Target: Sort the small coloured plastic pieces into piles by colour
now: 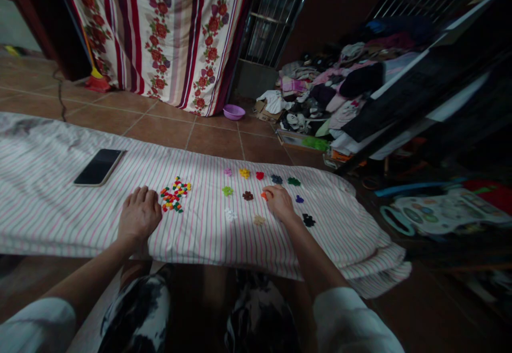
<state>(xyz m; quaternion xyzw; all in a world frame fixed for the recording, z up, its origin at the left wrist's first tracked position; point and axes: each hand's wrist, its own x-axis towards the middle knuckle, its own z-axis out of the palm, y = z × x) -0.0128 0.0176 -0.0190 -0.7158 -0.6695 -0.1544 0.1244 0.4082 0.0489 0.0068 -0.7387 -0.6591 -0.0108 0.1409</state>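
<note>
My left hand (140, 213) lies palm down on the striped cloth, fingers slightly bent, with nothing seen in it. Right beside its fingertips is a mixed heap of small coloured pieces (175, 195) in red, yellow, green, orange and white. Over the sorted groups, my right hand (279, 202) has its fingertips pinched together at some small orange pieces (264, 195), partly hidden by the fingers. Around it sit small single-colour piles, among them a brown pile (248, 196), a beige pile (259, 219), a purple pile (300, 199) and a black pile (308, 219).
A phone (99, 167) lies at the left on the striped cloth (208, 241). Farther piles include a yellow one (244, 173) and a red one (260, 175). Beyond are a purple basin (234, 112), a floral curtain (176, 38) and heaped clothes (320, 89).
</note>
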